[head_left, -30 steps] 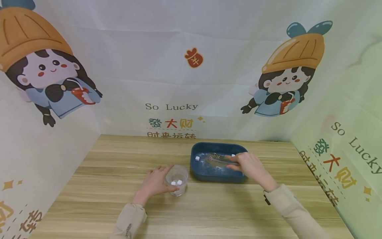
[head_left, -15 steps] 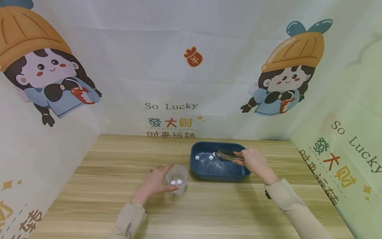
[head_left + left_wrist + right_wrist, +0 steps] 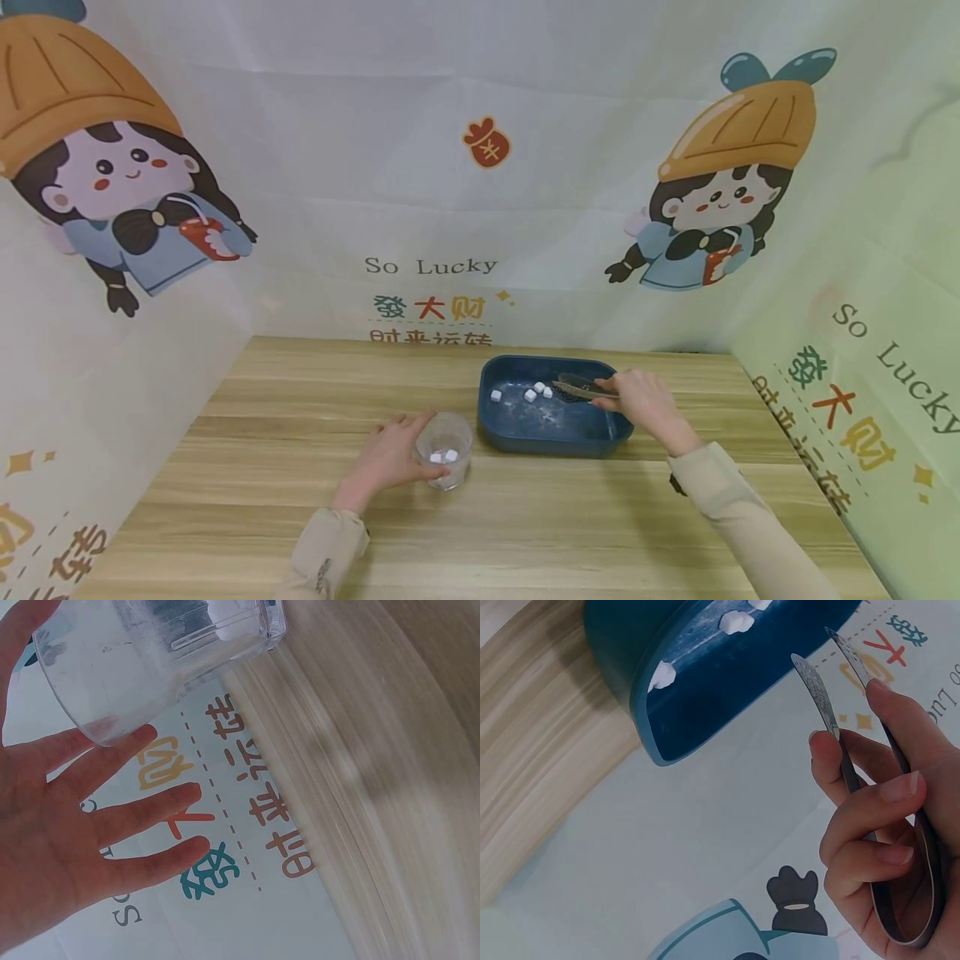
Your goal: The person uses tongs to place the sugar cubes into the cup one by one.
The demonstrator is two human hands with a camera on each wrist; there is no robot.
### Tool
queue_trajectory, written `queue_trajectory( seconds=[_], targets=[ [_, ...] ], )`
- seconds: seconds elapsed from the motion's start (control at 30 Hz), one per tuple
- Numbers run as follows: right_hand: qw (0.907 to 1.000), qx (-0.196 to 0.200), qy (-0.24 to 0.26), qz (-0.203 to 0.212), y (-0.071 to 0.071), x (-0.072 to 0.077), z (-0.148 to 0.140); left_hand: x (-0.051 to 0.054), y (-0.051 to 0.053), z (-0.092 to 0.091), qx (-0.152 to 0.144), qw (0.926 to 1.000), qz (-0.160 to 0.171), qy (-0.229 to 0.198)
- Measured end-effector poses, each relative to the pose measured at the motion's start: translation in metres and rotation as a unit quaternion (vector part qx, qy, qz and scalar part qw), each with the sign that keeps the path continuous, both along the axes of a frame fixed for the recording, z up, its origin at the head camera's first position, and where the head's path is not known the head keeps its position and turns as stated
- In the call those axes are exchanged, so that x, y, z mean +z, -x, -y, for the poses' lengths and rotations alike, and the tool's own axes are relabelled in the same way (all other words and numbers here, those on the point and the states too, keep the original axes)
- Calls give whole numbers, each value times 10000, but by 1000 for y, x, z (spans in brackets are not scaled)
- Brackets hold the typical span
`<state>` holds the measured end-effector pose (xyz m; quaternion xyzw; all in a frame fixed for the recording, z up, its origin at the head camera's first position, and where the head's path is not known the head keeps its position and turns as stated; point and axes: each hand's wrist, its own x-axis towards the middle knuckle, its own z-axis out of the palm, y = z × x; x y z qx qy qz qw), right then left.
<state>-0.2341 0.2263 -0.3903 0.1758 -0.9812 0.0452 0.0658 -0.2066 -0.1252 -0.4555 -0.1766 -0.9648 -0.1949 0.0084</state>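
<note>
A clear cup (image 3: 447, 432) with white cubes (image 3: 451, 456) at its bottom stands upright on the table. My left hand (image 3: 388, 457) holds its side between thumb and index finger; the other fingers are spread straight in the left wrist view. To the right is a dark blue box (image 3: 555, 446). Several small white cubes (image 3: 530, 396) lie inside, most of them grouped near the middle. My right hand (image 3: 643, 404) grips metal tongs (image 3: 817, 688) over the box's right part. Their perforated tips are apart, with nothing between them in the right wrist view.
The wooden table (image 3: 480, 533) runs back to a printed cloth wall (image 3: 555, 200) with cartoon figures and lettering. Similar cloth rises at the left and right sides. The box's raised rim stands between the cup and the tongs.
The tongs have moved rightward and slightly back from the middle of the box, leaving the grouped white cubes in view. The left hand and the cup stay where they were.
</note>
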Motion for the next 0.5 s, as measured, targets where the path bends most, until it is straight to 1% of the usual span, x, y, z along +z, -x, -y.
queue_trajectory(
  seconds=[0.27, 0.33, 0.5],
  targets=[
    [10000, 42, -57, 35, 3, -3, -2, 0, 0, 0, 13, 10000, 16, 1],
    [9999, 4, -82, 98, 4, -2, -2, 0, 0, 0, 10, 10000, -3, 12],
    [9998, -48, -186, 109, 9, -3, -3, 0, 0, 0, 2, 10000, -9, 31]
  ],
)
